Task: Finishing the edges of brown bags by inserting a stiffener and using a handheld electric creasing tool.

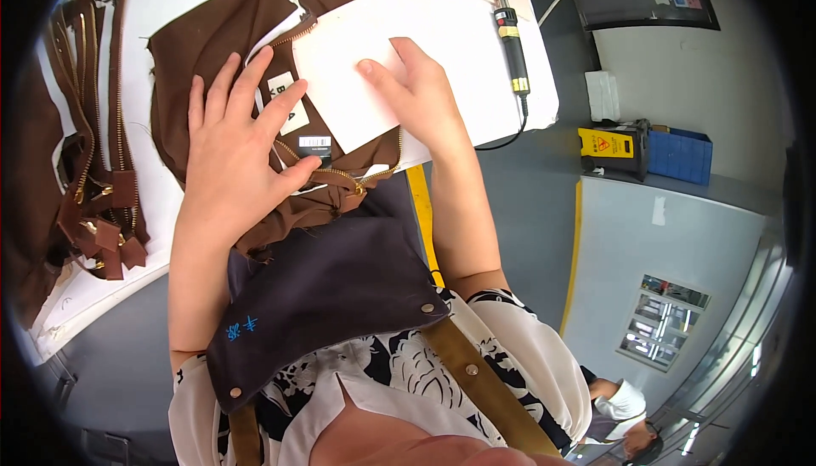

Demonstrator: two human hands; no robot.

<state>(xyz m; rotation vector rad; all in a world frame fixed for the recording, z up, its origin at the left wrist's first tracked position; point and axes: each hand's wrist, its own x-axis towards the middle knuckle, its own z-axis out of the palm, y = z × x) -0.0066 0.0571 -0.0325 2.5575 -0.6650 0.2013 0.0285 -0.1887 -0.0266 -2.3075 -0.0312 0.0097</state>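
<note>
My left hand point(234, 139) lies with its fingers spread on a brown fabric piece point(191, 45) edged with a gold-toothed zipper point(293, 33). Beside its fingertips and thumb are a white printed label point(297, 118) and a small dark tag with a barcode sticker point(314, 153). A blank white card point(336, 84) rests partly over the brown fabric. My right hand point(416, 92) grips the card's right side, thumb on top; its other fingers are mostly hidden. A zipper pull point(359, 190) hangs at the fabric's near edge.
On the white table point(459, 84), more brown pieces with zippers point(106, 126) are piled at left. A black corded hand tool point(512, 50) sits at far right, its tip on a stand. Beyond are a yellow sign point(605, 143), a blue bin point(678, 156) and another person point(625, 415).
</note>
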